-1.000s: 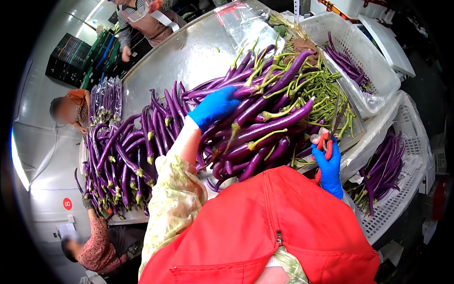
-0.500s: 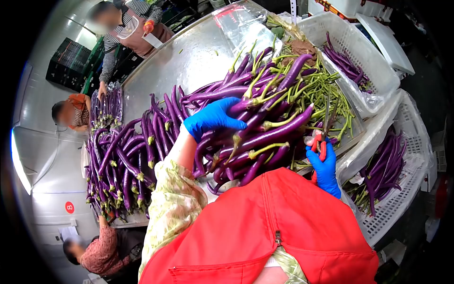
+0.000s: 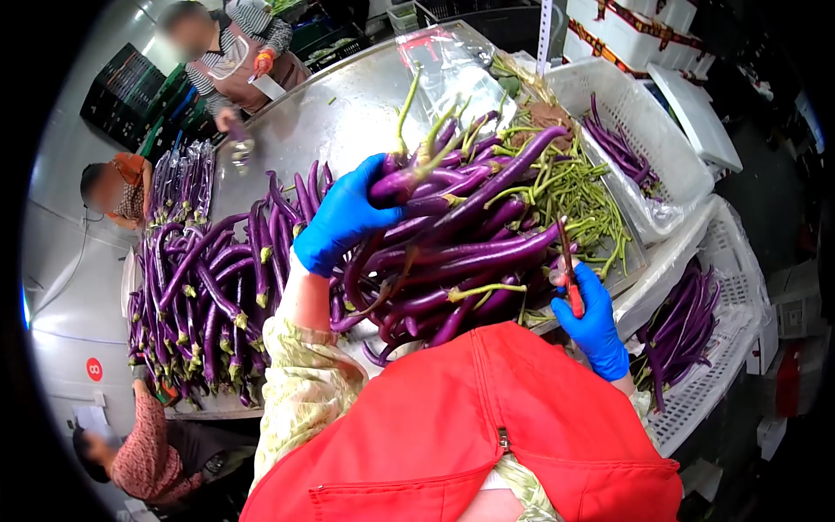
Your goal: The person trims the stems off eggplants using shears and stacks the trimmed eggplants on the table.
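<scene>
My left hand (image 3: 341, 217), in a blue glove, grips a few purple eggplants (image 3: 398, 185) near their stem ends, and their long green stems stick upward. Its fingers wrap around them just above the main heap of eggplants (image 3: 487, 252). On the right, my gloved right hand (image 3: 591, 317) is closed round a pair of scissors (image 3: 571, 294) with red handles. The blades point away from me, beside the heap, and I cannot tell how far they are apart. Loose cut green stems (image 3: 600, 204) lie beyond the scissors.
More eggplants (image 3: 200, 304) cover the metal table (image 3: 304, 113) at left, near bagged eggplants (image 3: 181, 183). White crates (image 3: 696, 165) (image 3: 739, 304) holding eggplants stand at right. Clear plastic bags (image 3: 448, 65) lie at the far end. Three other people work along the left side.
My left hand has moved left and closed on some eggplants, whose stems now point up. My right hand has shifted slightly, turning the scissors. A co-worker's hand now holds a blurred purple item over the table.
</scene>
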Demonstrator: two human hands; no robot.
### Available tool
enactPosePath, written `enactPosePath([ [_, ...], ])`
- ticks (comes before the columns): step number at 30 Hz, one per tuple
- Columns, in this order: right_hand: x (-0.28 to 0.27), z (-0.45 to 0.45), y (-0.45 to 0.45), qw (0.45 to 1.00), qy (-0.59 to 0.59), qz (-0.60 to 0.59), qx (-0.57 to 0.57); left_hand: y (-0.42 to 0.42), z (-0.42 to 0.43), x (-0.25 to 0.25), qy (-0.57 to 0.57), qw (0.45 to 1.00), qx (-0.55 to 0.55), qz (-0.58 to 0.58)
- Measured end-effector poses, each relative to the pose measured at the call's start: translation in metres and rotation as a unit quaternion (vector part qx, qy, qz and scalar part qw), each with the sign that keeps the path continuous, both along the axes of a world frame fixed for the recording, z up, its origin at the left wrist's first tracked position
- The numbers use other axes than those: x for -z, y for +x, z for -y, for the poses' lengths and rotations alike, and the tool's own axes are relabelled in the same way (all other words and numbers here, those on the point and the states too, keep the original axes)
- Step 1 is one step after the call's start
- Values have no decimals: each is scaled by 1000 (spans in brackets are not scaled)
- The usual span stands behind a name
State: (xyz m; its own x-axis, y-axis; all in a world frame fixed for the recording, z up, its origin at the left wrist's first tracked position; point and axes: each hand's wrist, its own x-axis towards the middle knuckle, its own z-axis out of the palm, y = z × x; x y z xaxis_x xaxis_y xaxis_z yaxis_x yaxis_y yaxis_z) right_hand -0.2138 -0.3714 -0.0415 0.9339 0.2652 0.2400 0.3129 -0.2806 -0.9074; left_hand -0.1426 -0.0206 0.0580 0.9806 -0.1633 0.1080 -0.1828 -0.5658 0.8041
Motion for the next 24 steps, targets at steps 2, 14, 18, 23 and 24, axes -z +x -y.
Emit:
enactPosePath([
  [2, -13, -7, 0, 999, -30, 20, -20, -13, 13, -17, 104, 993, -8, 50],
  [14, -27, -34, -1, 994, -46, -54, -88, -29, 24, -1, 67, 995, -19, 65],
  [18, -21, -33, -1, 989, -20, -108, -101, -35, 27, 6, 74, 994, -35, 69],
  [23, -30, -43, 19, 992, -65, -25, -101, -39, 35, 5, 102, 992, 28, 67],
  [24, -28, -44, 21, 992, -79, 14, -100, -41, 36, 6, 87, 994, 36, 64],
])
